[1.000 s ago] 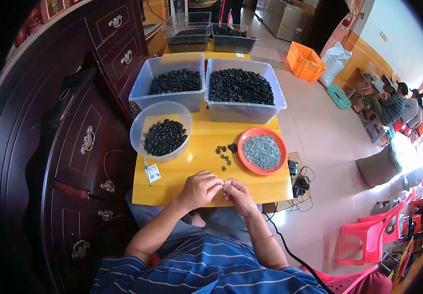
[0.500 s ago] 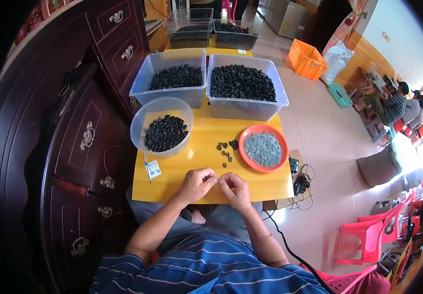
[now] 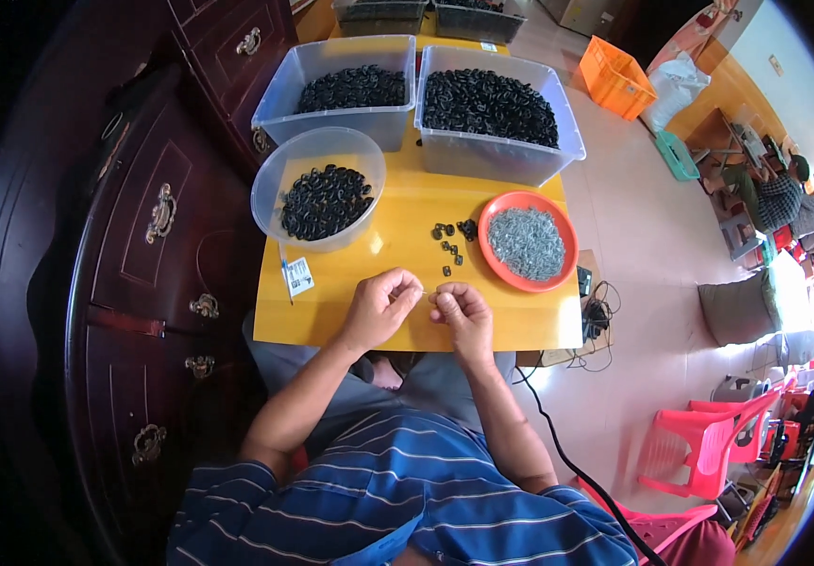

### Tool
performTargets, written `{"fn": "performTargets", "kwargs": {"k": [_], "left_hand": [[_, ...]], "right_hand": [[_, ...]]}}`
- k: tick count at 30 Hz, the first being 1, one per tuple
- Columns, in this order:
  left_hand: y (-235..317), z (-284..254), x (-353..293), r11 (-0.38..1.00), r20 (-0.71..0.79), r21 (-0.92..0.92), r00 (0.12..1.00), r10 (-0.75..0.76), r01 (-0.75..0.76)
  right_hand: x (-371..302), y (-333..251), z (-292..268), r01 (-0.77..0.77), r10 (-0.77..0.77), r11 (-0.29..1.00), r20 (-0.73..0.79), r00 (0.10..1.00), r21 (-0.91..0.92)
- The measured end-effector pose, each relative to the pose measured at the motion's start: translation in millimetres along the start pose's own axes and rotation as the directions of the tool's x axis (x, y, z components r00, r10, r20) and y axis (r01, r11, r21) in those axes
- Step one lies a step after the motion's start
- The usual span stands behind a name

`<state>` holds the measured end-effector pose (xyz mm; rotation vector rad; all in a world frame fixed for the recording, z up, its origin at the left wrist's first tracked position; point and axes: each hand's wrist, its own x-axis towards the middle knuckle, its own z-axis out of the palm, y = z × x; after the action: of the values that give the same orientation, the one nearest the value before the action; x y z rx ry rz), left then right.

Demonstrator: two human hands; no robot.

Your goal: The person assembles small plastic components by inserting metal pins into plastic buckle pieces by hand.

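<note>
My left hand [image 3: 383, 307] is closed in a pinch above the near edge of the yellow table [image 3: 407, 203]. Beside it my right hand [image 3: 464, 316] pinches too, thumb against forefinger. The fingertips of both hands almost meet; a thin pale bit shows between them, too small to name. Just beyond lie several small black buckle-like pieces [image 3: 446, 247], loose on the tabletop. To their right an orange-red plate [image 3: 572, 226] holds a heap of small silvery pieces [image 3: 527, 243]. On the left stands a round clear tub [image 3: 265, 203] with black pieces [image 3: 326, 203] in it.
Two large clear bins [image 3: 331, 124] [image 3: 492, 162] full of black pieces stand farther back. A white label [image 3: 299, 275] lies at the left edge. Dark wooden drawers [image 3: 133, 226] rise close on the left. On the floor at right are cables [image 3: 598, 316] and pink chairs [image 3: 704, 443].
The whole view has tilted, so the table and bins sit higher in the picture. My fingertips have drawn slightly apart, and my right hand has turned a little.
</note>
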<state>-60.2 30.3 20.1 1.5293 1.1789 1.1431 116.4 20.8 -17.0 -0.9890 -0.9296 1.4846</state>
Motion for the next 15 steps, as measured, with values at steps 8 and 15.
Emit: {"fn": "performTargets", "kwargs": {"k": [8, 15], "left_hand": [[4.0, 8.1, 1.1, 0.983, -0.033, 0.162, 0.996, 0.087, -0.081], [3.9, 11.6, 1.9, 0.964, -0.022, 0.238, 0.992, 0.128, -0.119]], "right_hand": [[2.3, 6.7, -7.8, -0.118, 0.121, 0.975, -0.003, 0.993, 0.186], [2.9, 6.8, -10.4, -0.176, 0.172, 0.965, 0.038, 0.984, 0.193]]}}
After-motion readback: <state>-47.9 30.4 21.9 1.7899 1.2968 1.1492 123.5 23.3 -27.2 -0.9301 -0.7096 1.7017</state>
